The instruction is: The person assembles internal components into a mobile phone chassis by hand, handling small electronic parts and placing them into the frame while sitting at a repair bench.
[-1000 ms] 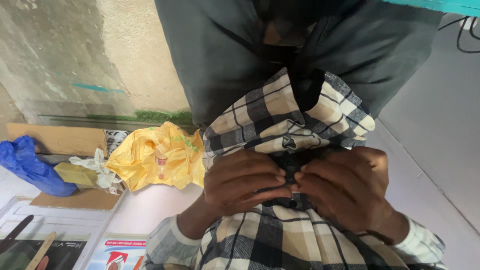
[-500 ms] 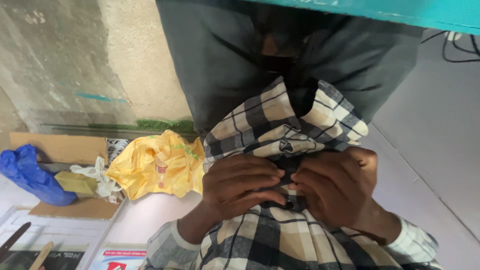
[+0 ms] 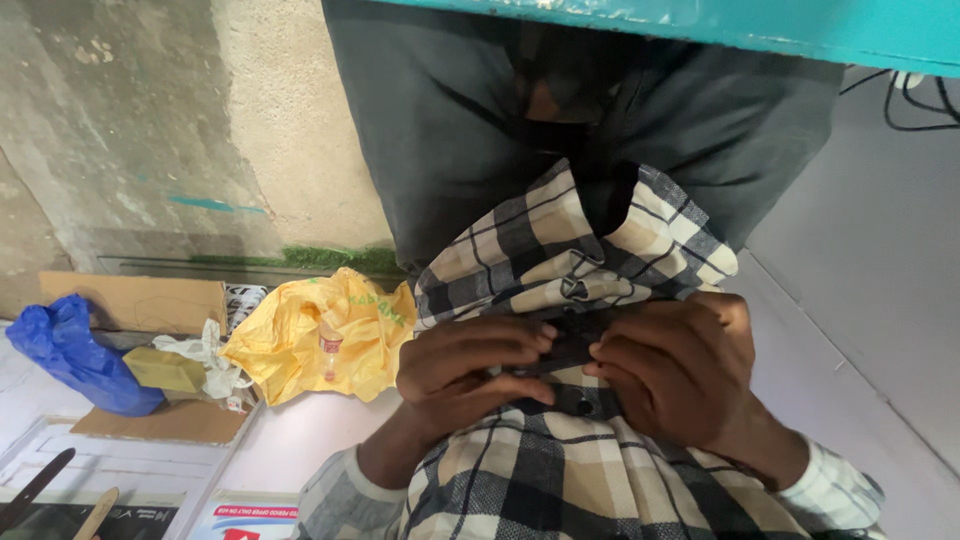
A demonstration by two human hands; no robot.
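Rough concrete wall point(image 3: 150, 130) rises behind a pale floor point(image 3: 860, 300), where a yellow plastic bag point(image 3: 320, 335), a blue bag point(image 3: 75, 360) and a flattened cardboard box point(image 3: 140, 300) lie in a loose heap off to one side. Close under the camera, both hands meet at the front of a black-and-cream checked shirt point(image 3: 570, 250). The left hand point(image 3: 470, 370) curls its fingers together and pinches the dark strip of cloth at the shirt's opening, thumb beneath. The right hand point(image 3: 680, 370) pinches the same strip from the other side, fingers pressed close, so the 2 edges sit drawn against each other between them. A small dark button point(image 3: 575, 290) shows just above the hands. Dark grey trousers point(image 3: 440, 130) lie beyond, under a teal edge point(image 3: 700, 20).
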